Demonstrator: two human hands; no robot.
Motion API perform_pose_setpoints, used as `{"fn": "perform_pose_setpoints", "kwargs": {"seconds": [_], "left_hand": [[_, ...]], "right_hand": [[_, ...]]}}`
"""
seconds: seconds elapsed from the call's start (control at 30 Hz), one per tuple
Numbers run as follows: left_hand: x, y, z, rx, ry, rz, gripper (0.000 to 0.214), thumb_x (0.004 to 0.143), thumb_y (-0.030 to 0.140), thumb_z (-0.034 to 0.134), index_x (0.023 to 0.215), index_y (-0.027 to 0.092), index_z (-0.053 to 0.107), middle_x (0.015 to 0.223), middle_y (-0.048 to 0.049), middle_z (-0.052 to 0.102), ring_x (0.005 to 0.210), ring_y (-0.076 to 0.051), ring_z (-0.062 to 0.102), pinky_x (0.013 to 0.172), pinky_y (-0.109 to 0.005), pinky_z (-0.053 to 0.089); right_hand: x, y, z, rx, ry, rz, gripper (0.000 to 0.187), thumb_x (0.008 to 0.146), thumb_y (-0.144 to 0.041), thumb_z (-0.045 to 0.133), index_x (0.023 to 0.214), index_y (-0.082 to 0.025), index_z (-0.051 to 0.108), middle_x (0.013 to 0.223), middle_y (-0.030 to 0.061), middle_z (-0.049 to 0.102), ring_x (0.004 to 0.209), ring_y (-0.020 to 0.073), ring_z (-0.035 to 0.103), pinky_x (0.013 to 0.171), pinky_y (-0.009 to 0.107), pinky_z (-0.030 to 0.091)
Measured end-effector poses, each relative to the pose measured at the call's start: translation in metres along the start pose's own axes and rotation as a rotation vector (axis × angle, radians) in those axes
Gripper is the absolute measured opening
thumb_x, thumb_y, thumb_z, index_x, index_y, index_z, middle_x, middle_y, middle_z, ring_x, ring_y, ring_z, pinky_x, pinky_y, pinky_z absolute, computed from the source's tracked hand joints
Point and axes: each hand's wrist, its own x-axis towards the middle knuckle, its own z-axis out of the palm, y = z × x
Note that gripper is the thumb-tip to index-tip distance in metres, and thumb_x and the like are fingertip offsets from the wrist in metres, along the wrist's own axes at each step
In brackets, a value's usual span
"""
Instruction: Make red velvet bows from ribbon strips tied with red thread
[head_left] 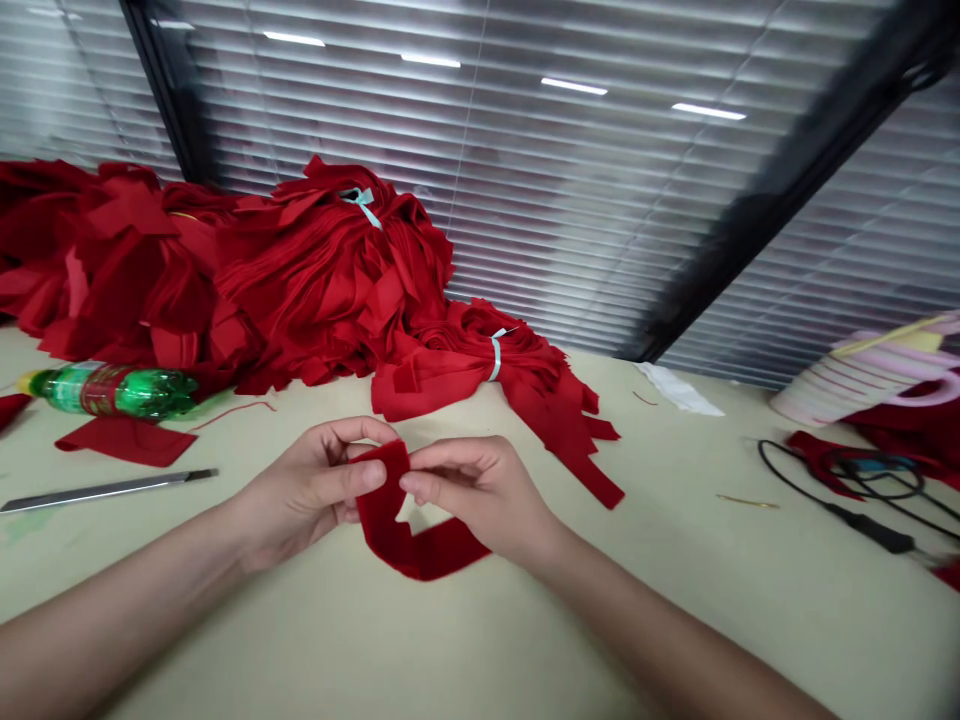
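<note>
Holding a red strip (431, 556) of soft-looking cloth over the bench (315, 640), the left hand (300, 492) has its grip closed, thumb laid across the strip's upper end and fingers behind it, probably to steady the cloth. On the other side of the strip, the right hand (499, 500) has its thumb and forefinger almost together, pinching the edge, likely because so narrow a piece calls for fingertips rather than a palm. The rest of the strip bends down and runs toward the right wrist; whether its other end is caught there too, I cannot tell. Left of the strip lies a slim metal cutter (112, 489), perhaps placed to be within reach; well to the strip's right lie a thin gold-coloured piece (748, 501) and a black-handled tool (874, 530), presumably out of the hands' way. Beyond the strip on the left are a loose red piece (127, 442) and a green bottle (142, 388) on its side; beyond it on the far right stands a pale mug (840, 392). Behind the strip, a small red bundle (442, 365) and a larger red bundle (322, 275) are each bound with a pale blue tie (495, 358), seemingly so the many pieces stay together. Slatted blinds (570, 200) rise farthest behind it.
</note>
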Motion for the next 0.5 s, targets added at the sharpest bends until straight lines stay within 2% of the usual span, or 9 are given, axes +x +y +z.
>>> {"fn": "perform_pose_setpoints", "kwargs": {"seconds": [0.13, 0.3, 0.4, 0.5], "left_hand": [[0.001, -0.001, 0.002, -0.073, 0.023, -0.026, 0.040, 0.058, 0.035, 0.080, 0.087, 0.019, 0.058, 0.061, 0.0035, 0.061, 0.054, -0.007, 0.056, 0.054, -0.016, 0.044], [0.003, -0.002, 0.001, -0.070, 0.090, -0.052, 0.041, 0.054, 0.035, 0.082, 0.085, 0.019, 0.060, 0.066, 0.0028, 0.062, 0.057, -0.007, 0.057, 0.055, -0.017, 0.047], [0.004, 0.003, -0.002, -0.038, 0.144, -0.043, 0.032, 0.058, 0.031, 0.080, 0.081, 0.018, 0.063, 0.070, 0.0019, 0.062, 0.060, -0.008, 0.058, 0.059, -0.017, 0.049], [0.003, 0.015, -0.005, 0.077, 0.282, 0.016, 0.020, 0.062, 0.023, 0.077, 0.076, 0.016, 0.064, 0.069, 0.0009, 0.061, 0.059, -0.007, 0.057, 0.056, -0.017, 0.049]], "right_hand": [[-0.004, 0.000, 0.002, -0.001, 0.061, -0.035, 0.005, 0.068, -0.017, 0.070, 0.072, -0.017, 0.068, 0.056, -0.0029, 0.063, 0.053, 0.0082, 0.057, 0.055, 0.022, 0.048], [-0.011, -0.001, -0.003, -0.017, 0.071, -0.045, 0.003, 0.070, -0.017, 0.068, 0.070, -0.016, 0.066, 0.062, -0.0012, 0.063, 0.057, 0.0092, 0.058, 0.056, 0.022, 0.046], [-0.017, -0.008, -0.013, 0.018, 0.059, -0.016, 0.005, 0.072, -0.017, 0.068, 0.070, -0.017, 0.063, 0.063, -0.0022, 0.060, 0.057, 0.0077, 0.055, 0.055, 0.021, 0.042], [-0.028, -0.020, -0.031, 0.122, 0.050, -0.019, 0.007, 0.077, -0.021, 0.065, 0.073, -0.018, 0.059, 0.056, -0.0048, 0.054, 0.052, 0.0062, 0.050, 0.053, 0.020, 0.039]]}}
